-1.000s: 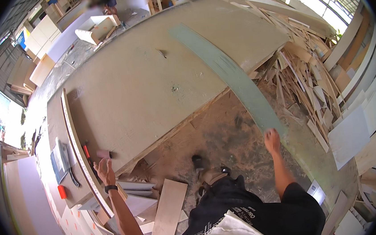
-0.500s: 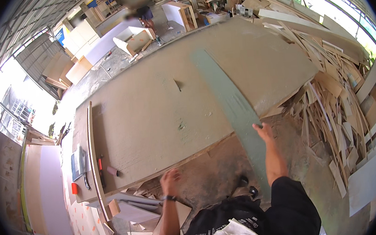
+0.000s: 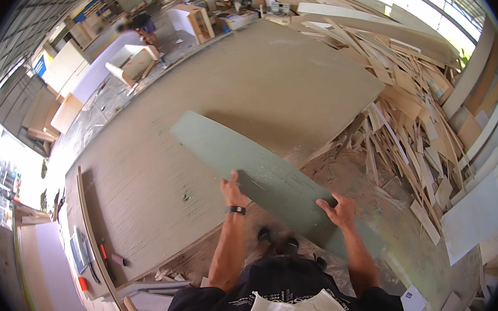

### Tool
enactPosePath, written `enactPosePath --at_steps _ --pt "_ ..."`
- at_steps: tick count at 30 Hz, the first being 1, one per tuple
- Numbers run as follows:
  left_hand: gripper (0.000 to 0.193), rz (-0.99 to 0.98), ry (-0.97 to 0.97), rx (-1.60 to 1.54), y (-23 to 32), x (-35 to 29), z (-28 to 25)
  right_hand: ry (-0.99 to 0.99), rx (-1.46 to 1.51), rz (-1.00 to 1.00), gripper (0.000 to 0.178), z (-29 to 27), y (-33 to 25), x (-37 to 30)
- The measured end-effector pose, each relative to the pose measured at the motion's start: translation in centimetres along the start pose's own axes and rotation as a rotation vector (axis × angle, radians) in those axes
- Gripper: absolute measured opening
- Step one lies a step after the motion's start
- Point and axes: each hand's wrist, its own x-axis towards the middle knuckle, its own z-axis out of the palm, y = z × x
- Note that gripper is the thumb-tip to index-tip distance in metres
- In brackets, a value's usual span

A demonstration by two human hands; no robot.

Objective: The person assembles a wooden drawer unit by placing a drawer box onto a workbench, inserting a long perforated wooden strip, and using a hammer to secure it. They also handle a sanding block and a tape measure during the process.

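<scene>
A long green board (image 3: 263, 181) is held up in front of me, slanting from the far left down toward my right side. Its far end hangs over the large table (image 3: 145, 188), and a shadow falls on the tabletop beside it. My left hand (image 3: 233, 192) grips the board's left edge, thumb on the upper face and the other fingers hidden beneath. On the opposite edge, nearer to me, my right hand (image 3: 338, 209) is closed with its thumb on top. Toward the table's left end lie a small brownish cylinder (image 3: 119, 260) and a red-handled tool (image 3: 102, 249).
Offcut strips (image 3: 421, 122) are heaped along the right. A long wooden strip (image 3: 86, 217) runs along the table's left end, near an orange object (image 3: 83, 283) and a clear case (image 3: 79, 250). Behind the table a person (image 3: 146, 27) bends near a white box-shaped cabinet (image 3: 134, 62).
The green board has been lifted and swung left. My left hand, free before, now holds its left edge. My right hand still grips the right edge, lower in view.
</scene>
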Motion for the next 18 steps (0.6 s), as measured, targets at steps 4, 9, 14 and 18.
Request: enactPosePath --at_steps 4,9,14,18 --pt "0.031 0.322 -0.139 0.000 7.4 0.3 8.1 0.232 0.185 -0.151 0.067 1.4 -2.3 5.6" --pt "0.033 0.679 -0.343 0.053 14.4 -0.9 16.8 0.077 0.107 0.018 0.074 1.8 -6.7 11.7" --pt "0.052 0.805 0.214 0.834 2.6 12.2 7.4 -0.177 0.073 0.170 0.078 3.9 -3.2 10.8" --pt "0.104 0.049 0.201 1.693 -6.6 10.9 2.7 -0.334 -0.248 0.424 0.075 1.9 3.4 6.4"
